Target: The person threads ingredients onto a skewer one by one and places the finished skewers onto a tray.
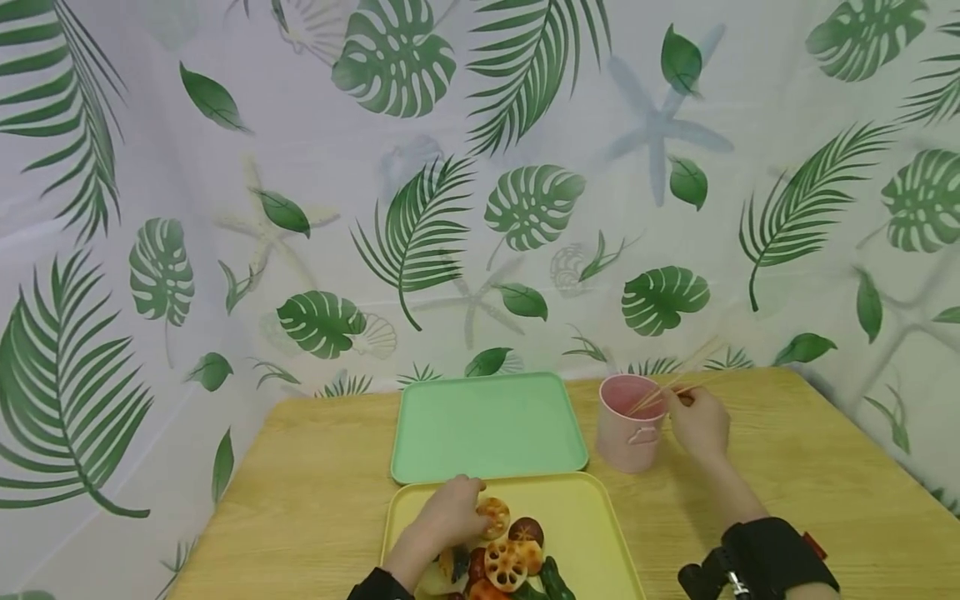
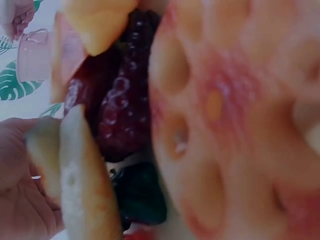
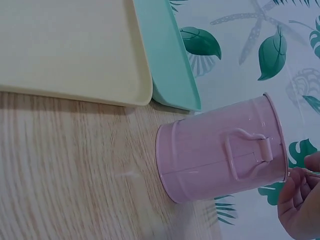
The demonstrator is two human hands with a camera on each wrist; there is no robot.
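Note:
My left hand [image 1: 450, 512] reaches over the yellow tray [image 1: 581, 508], thumb and fingers around the left edge of a browned lotus root slice [image 1: 493, 517]. In the left wrist view, the hand [image 2: 20, 175] is partly hidden behind pale food pieces [image 2: 80, 180], and another lotus root slice [image 2: 235, 150] fills the foreground. At the right, my right hand [image 1: 701, 421] pinches thin bamboo skewers [image 1: 651, 400] above the rim of a pink bucket [image 1: 626, 442]. The skewers' lower ends lean inside it. From the right wrist view, the fingers [image 3: 295, 192] show just beyond the bucket's rim.
A green tray [image 1: 487, 425] lies behind the yellow one, close to the leaf-printed backdrop [image 1: 465, 250]. On the yellow tray are a mushroom cap [image 1: 527, 531], green peppers [image 1: 553, 577] and other food pieces. The wooden table [image 1: 315, 492] extends to both sides.

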